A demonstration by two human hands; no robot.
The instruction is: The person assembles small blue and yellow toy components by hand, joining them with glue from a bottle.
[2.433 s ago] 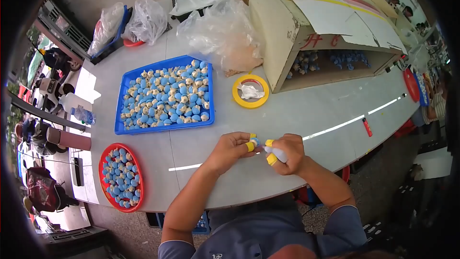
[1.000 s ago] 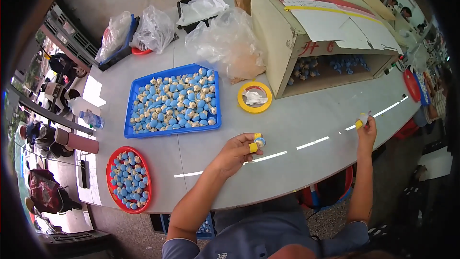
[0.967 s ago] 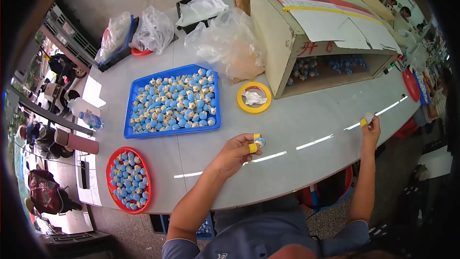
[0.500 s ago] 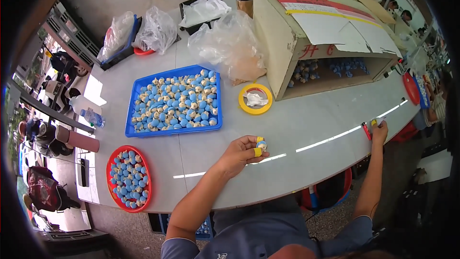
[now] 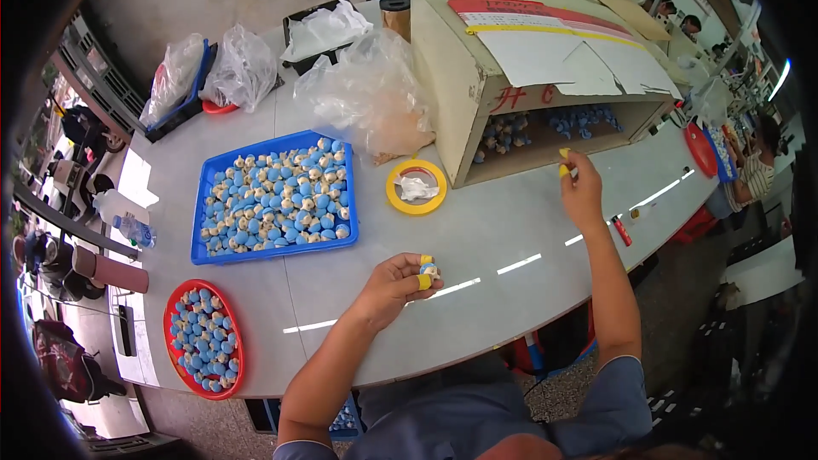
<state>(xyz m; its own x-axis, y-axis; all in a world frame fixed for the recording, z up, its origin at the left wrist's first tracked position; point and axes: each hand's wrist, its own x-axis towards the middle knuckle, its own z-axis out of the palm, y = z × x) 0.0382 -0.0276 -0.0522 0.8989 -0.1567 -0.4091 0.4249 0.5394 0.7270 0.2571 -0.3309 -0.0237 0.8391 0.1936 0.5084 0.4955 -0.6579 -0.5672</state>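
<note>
Over the middle of the table, my left hand [image 5: 392,291] is closed, pinching a small blue-and-cream figure piece [image 5: 429,271] between thumb and forefinger. Yellow wraps cover those fingertips. My right hand [image 5: 583,187] is raised in front of the opening of a cream box-shaped cabinet [image 5: 439,77]. Its yellow-wrapped thumb and forefinger are slightly apart, with nothing visible between them. Inside that cabinet lie blue pieces [image 5: 584,122] in clusters. A small red object [image 5: 621,231] rests on the table beside my right forearm.
Many similar pieces fill a blue tray [image 5: 201,249] and a red round tray [image 5: 241,356] at left. A yellow ring-shaped dish [image 5: 416,209] holds crumpled white material. Clear plastic bags [image 5: 358,94] lie behind it. A bottle [image 5: 135,231] stands at the left edge.
My right hand has moved left and away from me, from beside the red object to the cabinet opening. My left hand still holds the figure piece. The whole view has shifted slightly.
</note>
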